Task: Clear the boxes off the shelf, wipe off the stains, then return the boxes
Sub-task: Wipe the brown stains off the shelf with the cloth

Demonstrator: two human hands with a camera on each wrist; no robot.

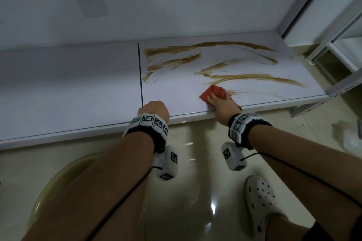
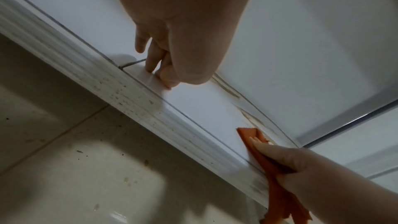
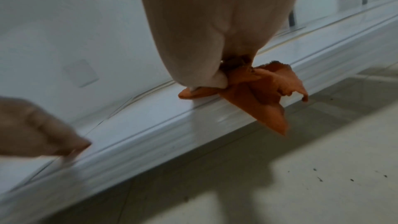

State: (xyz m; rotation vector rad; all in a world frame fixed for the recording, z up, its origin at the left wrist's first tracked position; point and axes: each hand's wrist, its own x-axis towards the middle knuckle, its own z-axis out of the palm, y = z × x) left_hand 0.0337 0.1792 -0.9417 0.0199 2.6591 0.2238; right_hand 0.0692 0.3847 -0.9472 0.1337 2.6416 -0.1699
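Note:
The white shelf carries long brown stains across its right panel. My right hand grips a red cloth and presses it on the shelf near the front edge, at the left end of the lowest streak. In the right wrist view the cloth is bunched under my palm, with a corner hanging over the shelf lip. My left hand rests on the front edge beside the panel seam. Its fingers are curled, tips on the surface, holding nothing. No boxes are in view.
A grey metal upright and frame stand at the shelf's right end. Below the shelf lie glossy floor tiles, my white clog and a yellowish rounded object at lower left. The shelf's left panel shows no stains.

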